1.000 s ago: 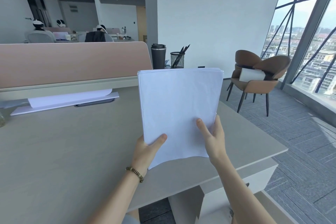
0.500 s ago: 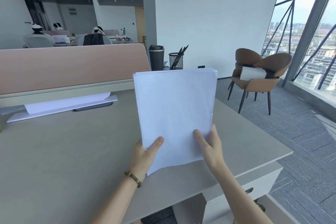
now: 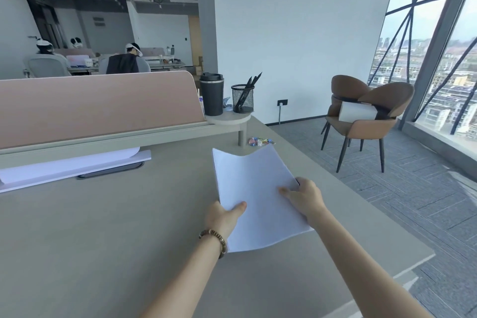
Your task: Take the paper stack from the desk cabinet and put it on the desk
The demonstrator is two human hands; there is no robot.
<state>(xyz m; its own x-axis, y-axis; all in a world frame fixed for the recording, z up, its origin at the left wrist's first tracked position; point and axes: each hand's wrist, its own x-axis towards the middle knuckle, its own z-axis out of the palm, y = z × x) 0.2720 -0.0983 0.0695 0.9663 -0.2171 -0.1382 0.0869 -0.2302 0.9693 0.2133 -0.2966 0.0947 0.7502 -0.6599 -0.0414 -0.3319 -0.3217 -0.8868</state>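
A white paper stack [image 3: 254, 188] lies nearly flat over the right half of the grey desk [image 3: 108, 227], its far edge slightly curled. My left hand [image 3: 223, 217] grips its near left edge with the thumb on top; a bead bracelet is on that wrist. My right hand [image 3: 305, 196] holds the right edge, fingers pressing on the top sheet. Whether the stack's underside touches the desk I cannot tell. The desk cabinet is out of sight.
A pink divider panel [image 3: 98, 103] backs the desk. A black tumbler [image 3: 211, 94] and a mesh pen holder [image 3: 242, 98] stand on a small raised shelf. Small sweets [image 3: 259, 141] lie behind the stack. White sheets [image 3: 72, 168] rest at left. A brown chair [image 3: 361, 116] stands right.
The stack went from upright in front of me to tipped forward and lowered down to the desk surface. Both hands moved down and forward with it.
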